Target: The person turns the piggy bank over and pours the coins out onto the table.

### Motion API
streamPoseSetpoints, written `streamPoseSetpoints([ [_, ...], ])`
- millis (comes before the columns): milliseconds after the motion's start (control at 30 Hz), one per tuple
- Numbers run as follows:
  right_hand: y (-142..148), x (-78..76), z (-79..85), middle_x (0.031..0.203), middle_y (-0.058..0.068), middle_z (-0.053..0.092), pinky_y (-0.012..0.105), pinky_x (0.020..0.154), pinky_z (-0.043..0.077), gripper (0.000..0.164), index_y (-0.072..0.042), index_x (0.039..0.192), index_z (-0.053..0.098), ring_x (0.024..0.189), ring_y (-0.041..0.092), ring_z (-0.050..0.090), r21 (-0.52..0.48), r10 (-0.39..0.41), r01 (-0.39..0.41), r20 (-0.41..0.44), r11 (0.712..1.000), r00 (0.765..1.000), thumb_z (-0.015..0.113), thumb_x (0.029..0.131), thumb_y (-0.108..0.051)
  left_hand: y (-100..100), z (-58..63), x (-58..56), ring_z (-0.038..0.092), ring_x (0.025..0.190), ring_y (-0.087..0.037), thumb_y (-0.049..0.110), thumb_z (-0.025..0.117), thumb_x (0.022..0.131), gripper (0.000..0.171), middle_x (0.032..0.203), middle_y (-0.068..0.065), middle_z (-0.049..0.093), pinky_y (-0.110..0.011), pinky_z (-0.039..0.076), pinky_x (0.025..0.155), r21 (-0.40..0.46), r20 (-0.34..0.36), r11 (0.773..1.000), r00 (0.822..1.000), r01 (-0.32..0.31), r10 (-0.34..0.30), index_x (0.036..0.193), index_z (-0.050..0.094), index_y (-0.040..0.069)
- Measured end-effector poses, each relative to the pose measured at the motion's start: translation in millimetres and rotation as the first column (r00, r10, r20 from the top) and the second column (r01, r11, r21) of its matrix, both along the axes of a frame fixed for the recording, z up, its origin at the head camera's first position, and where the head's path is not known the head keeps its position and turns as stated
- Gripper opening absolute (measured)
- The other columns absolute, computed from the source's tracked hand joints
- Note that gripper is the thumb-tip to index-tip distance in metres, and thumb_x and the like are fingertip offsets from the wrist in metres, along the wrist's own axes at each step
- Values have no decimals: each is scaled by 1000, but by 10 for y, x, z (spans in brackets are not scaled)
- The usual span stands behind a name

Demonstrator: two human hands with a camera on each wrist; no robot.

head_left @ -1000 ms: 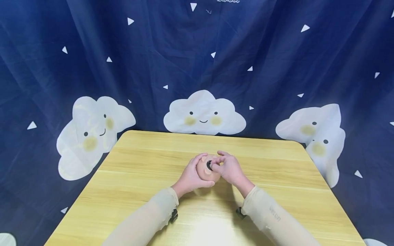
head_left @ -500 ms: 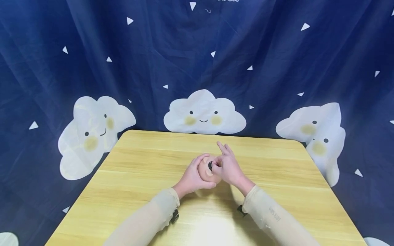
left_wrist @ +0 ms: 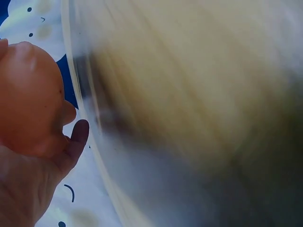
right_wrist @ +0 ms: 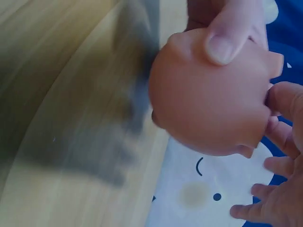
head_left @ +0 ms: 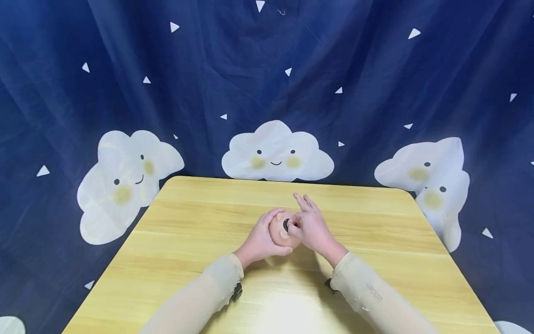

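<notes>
Over a wooden table (head_left: 200,222), the left hand (head_left: 260,239) clasps a piggy bank (right_wrist: 208,97); the right hand (head_left: 313,228) pinches its plug (head_left: 285,224), apparently working it, needing steady bracing next.

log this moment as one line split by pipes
left hand: grips pink round object | right hand: thumb and forefinger pinched at its black round part | table: below both hands
</notes>
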State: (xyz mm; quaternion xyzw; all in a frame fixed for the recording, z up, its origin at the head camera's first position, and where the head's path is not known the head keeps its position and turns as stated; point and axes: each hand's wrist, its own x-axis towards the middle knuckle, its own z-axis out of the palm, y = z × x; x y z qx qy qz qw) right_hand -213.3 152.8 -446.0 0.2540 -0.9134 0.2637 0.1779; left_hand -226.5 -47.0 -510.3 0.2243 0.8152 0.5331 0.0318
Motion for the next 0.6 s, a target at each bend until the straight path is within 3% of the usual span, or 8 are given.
streamPoseSetpoints([
  [67,-13,-8,-10,108,25,80,67,129,29,32,-13,57,58,153,52,41,17,14,-14,-32,1000,999,74,83,-2,2,0,5,59,132,-25,27,103,66,110,156,-5,51,-47,53,111,-14,-3,1000,1000,0,0,159,44,36],
  [133,-22,-5,-23,112,26,79,67,130,28,37,-15,55,52,154,52,40,41,14,-12,-45,999,999,73,83,-2,3,0,11,59,132,-25,28,103,66,111,156,-5,50,-48,53,112,-25,2,1000,1000,0,0,159,43,37],
  [200,-31,-1,-33,131,32,72,68,129,29,39,-16,54,50,154,54,39,51,0,2,-54,999,999,72,83,-3,2,2,15,59,131,-25,28,103,65,112,156,-5,50,-48,53,112,-33,7,999,1000,1,0,159,43,37],
  [367,-42,-3,-38,123,33,74,70,128,30,38,-16,55,49,155,56,36,37,-8,10,-42,999,999,68,86,-5,-9,24,6,60,129,-26,28,102,65,112,155,-7,50,-46,55,109,-48,4,999,1000,3,-3,160,43,35],
  [433,-30,-12,-41,132,36,69,71,127,29,35,-15,57,52,156,57,33,19,32,-31,-40,999,999,68,86,-5,-30,40,1,61,130,-26,28,103,65,113,156,-7,50,-46,55,110,-51,3,998,1000,21,-21,160,43,31],
  [533,6,-22,-57,160,40,43,75,125,29,28,-14,63,56,156,60,30,35,127,-125,-66,992,990,69,86,-4,-78,68,0,63,129,-23,28,104,64,113,155,-5,54,-43,55,110,-58,22,996,997,72,-71,160,44,28],
  [600,30,-22,-57,163,39,38,75,125,29,25,-13,67,58,156,60,29,65,195,-190,-86,980,977,70,87,-3,-112,86,-1,64,127,-22,27,104,64,113,154,-4,57,-42,54,110,-53,41,992,993,116,-114,160,44,27],
])
